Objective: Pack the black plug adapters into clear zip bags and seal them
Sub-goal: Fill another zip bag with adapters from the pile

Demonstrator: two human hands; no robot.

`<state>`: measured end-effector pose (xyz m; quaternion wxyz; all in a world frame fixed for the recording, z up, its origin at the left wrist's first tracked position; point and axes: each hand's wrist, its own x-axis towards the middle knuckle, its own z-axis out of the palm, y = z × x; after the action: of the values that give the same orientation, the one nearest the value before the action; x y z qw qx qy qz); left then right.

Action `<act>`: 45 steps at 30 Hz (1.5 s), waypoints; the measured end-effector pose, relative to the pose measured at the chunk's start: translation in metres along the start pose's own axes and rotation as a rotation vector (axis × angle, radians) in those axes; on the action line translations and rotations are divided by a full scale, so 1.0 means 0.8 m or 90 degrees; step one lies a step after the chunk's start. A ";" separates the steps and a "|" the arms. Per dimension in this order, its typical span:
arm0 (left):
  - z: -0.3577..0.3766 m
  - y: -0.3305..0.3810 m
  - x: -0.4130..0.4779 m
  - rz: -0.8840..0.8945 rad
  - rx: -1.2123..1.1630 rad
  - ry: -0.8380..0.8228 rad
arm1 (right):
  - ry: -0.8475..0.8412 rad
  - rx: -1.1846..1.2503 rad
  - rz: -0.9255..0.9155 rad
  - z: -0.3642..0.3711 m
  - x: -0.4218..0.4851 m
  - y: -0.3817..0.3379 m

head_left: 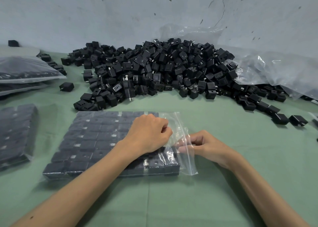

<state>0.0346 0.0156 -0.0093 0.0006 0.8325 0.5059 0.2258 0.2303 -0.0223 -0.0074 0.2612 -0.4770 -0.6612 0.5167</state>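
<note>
The clear plastic zip bag (96,140), packed w/ rows of black square plug adapters (86,145), lay flat on the green cloth-covered table (172,201), mouth facing right, not sealed yet afaict. Left hand (148,134) sat on the bag's right end, fingers curled in, pinching loose film near the mouth. Right hand (206,146) was just beside it, thumb + fingers pinched on the empty flap. Imo the full part's heavy and blocky but the film's thin, floppy, slick, so take it by the zip strip, not the middle. Loose pile of black adapters (154,71) sat behind, more filled bags (15,133) far left.
</note>
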 end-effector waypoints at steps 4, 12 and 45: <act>-0.001 0.000 0.000 -0.001 0.004 -0.002 | -0.004 0.017 -0.007 0.000 0.002 0.003; -0.004 0.001 0.000 -0.002 -0.006 -0.012 | 0.015 0.120 -0.042 -0.008 0.002 0.009; -0.004 0.004 -0.001 0.005 -0.009 0.005 | 0.609 -0.453 0.088 -0.143 0.160 0.062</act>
<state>0.0355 0.0131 -0.0060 0.0040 0.8335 0.5011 0.2327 0.2915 0.1428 -0.0348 0.3199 -0.7566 -0.5702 0.0077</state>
